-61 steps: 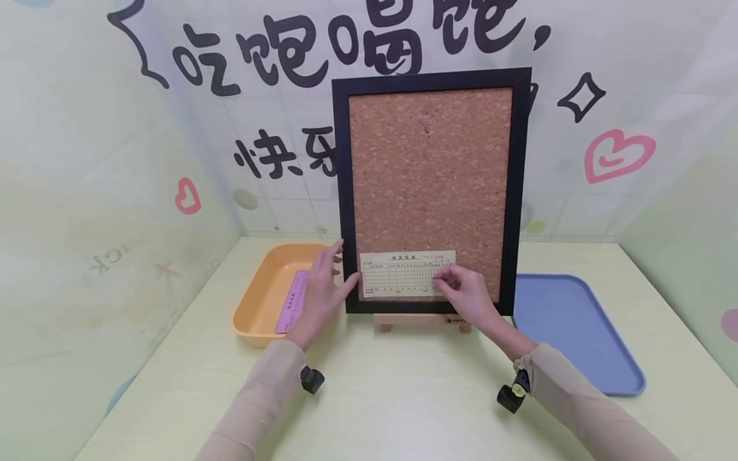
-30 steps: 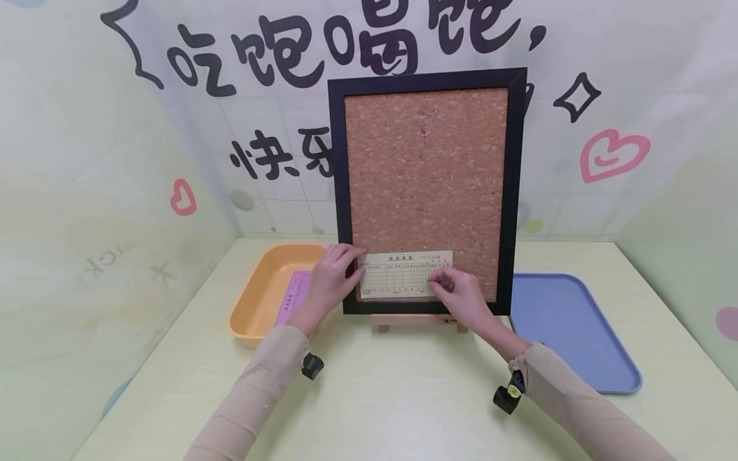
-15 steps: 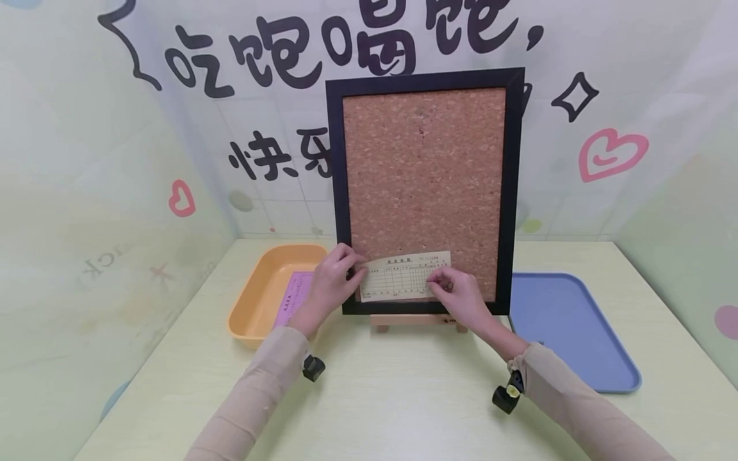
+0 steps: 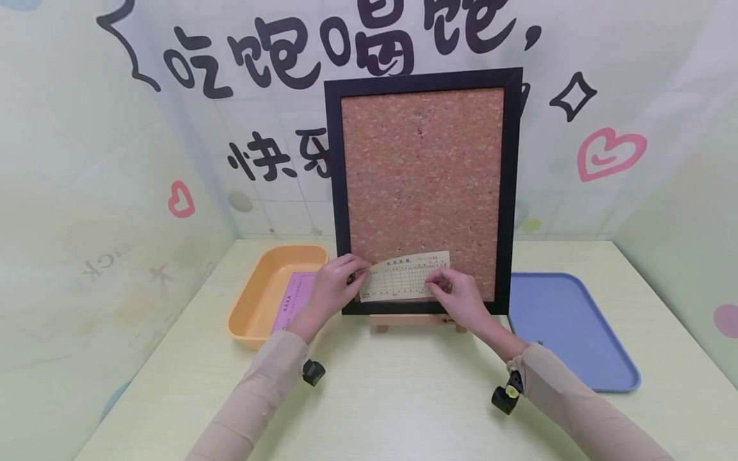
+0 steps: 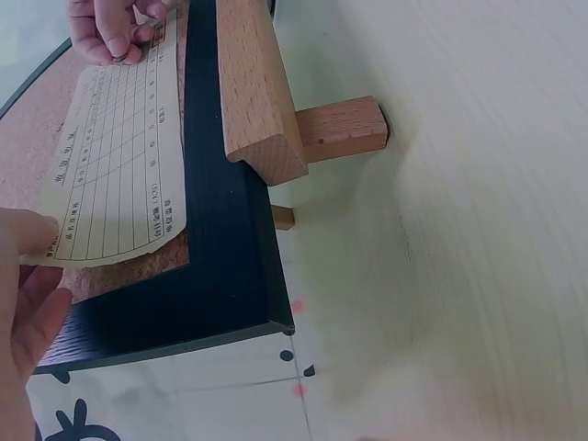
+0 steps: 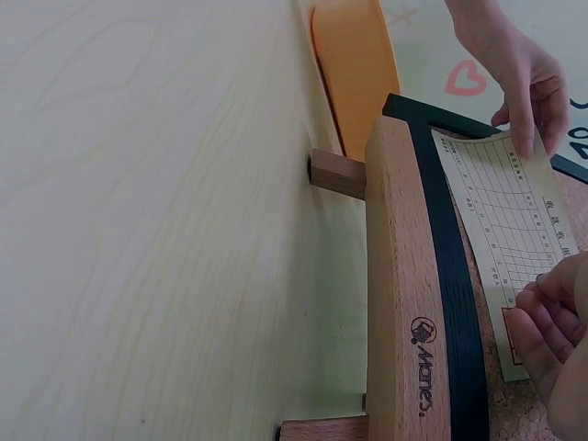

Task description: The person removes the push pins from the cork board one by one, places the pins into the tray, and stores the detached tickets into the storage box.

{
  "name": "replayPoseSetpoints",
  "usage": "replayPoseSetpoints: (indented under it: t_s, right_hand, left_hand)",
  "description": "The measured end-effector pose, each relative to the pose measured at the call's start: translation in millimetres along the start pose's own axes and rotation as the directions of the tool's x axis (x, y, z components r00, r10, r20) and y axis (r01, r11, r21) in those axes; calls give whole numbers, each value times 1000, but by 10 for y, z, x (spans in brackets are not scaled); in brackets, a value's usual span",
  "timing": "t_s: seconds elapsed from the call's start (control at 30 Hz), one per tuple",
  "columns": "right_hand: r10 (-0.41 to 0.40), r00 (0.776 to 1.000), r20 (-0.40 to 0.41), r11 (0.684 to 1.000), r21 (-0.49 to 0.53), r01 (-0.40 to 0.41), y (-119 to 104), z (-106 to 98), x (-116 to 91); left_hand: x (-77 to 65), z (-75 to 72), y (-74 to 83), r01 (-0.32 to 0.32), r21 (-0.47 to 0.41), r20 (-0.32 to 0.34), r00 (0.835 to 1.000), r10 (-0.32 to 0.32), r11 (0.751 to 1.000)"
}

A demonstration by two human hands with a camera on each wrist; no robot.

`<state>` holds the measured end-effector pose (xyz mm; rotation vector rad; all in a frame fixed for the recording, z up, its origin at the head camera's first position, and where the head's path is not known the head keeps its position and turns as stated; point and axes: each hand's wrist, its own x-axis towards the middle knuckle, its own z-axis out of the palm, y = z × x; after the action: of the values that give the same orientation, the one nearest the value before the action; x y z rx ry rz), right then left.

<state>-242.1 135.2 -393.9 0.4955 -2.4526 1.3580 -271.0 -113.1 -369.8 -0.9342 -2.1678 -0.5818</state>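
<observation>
A pale yellow printed receipt slip lies against the lower part of a black-framed cork board. My left hand pinches the slip's upper left corner between thumb and forefinger, and that side bows away from the cork. At the slip's right part, my right hand pinches a small dark thumbtack against the paper; it is mostly hidden by the fingertips. In the right wrist view the slip's far end curls up under the left thumb.
The board leans on a small wooden easel. On the left stands an orange tray holding a purple printed slip. A blue tray lies on the right of the pale table. A printed cloth hangs behind.
My left hand has moved from the frame's left edge onto the slip's left side and grasped it. That corner has lifted and bent rightward. My right hand stays nearly still.
</observation>
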Motion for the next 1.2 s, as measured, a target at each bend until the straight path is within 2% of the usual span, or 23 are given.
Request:
replayPoseSetpoints:
  t_s: [0.13,0.37,0.7,0.9,1.2]
  right_hand:
    - [2,1000,5,1000,-6,-2,3,-7,-6]
    - [0,1000,17,1000,-10,0,-14,-56,-31]
    - [15,1000,19,1000,-20,-15,15,-183,-108]
    - [9,1000,-6,1000,-30,-9,50,-256,-208]
    - [-46,997,-62,998,-36,43,214,-394,-353]
  left_hand:
    - [-4,-9,5,16,-12,13,1000,-16,1000]
    - [1,-37,-2,50,-86,13,999,-49,995]
    - [-56,-173,-38,140,-170,-1,990,-142,975]
    - [-175,-278,-91,223,-169,-13,973,-228,960]
    - [-402,-479,-251,307,-218,-119,934,-338,926]
